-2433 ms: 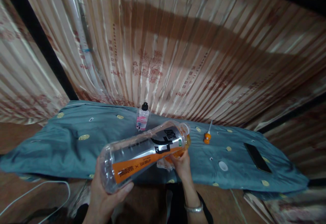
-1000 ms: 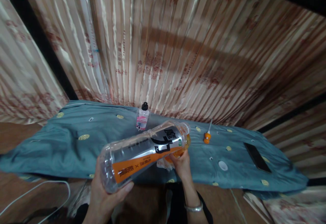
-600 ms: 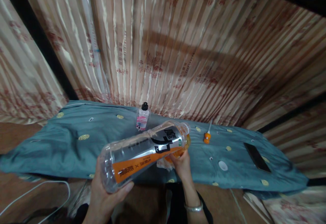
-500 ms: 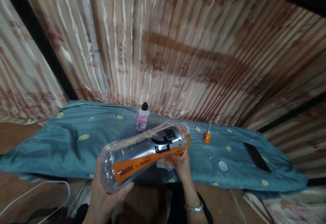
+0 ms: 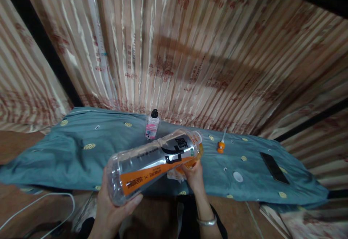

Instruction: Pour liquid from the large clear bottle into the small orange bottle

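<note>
Bottle (image 5: 154, 163), big, clear and orange-labelled, lies tilted at the frame's centre, its long axis running from lower left to upper right. Left hand (image 5: 110, 210) cups its base at the lower left. Right hand (image 5: 193, 175) closes under the neck end, where orange liquid pools, with something pale beneath. Both hands grip it above the blue-covered table (image 5: 67, 155); a small bottle (image 5: 152, 126) stands behind.

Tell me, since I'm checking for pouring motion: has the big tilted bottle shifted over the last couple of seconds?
No. The big bottle keeps its tilt and place against the small bottle standing on the blue cloth.
</note>
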Available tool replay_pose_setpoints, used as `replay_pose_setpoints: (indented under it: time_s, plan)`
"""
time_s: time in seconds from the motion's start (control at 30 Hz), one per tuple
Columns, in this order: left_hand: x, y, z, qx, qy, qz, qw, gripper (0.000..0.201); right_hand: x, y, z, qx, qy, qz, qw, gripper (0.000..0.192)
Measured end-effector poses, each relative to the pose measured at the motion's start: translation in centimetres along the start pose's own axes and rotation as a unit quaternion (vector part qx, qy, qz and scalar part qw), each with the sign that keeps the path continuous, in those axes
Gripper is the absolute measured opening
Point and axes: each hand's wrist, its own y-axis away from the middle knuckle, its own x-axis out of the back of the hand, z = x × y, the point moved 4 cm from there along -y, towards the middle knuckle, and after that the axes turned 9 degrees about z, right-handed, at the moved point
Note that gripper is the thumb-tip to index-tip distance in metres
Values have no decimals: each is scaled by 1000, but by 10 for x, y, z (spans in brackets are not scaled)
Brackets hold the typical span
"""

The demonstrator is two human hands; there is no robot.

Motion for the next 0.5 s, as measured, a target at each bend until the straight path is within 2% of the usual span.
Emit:
replay_pose_setpoints:
  time_s: [0.07,0.2,0.3,0.4,0.5]
  plan:
    - [0,0,0,3,0,-2,1000,104,0,0,1,1,2,0,1000,58]
    - [0,1,-1,6,4,-1,1000,77,0,-1,2,-10,0,2,1000,60]
    - [0,1,-2,6,8,-2,1000,68,-1,-1,4,-19,-3,-3,1000,61]
    - [0,0,-1,4,6,0,1000,70,-1,-1,5,-19,-3,-5,1000,64]
    - [-1,0,1,3,3,0,1000,89,-1,-1,7,-19,4,-6,1000,65]
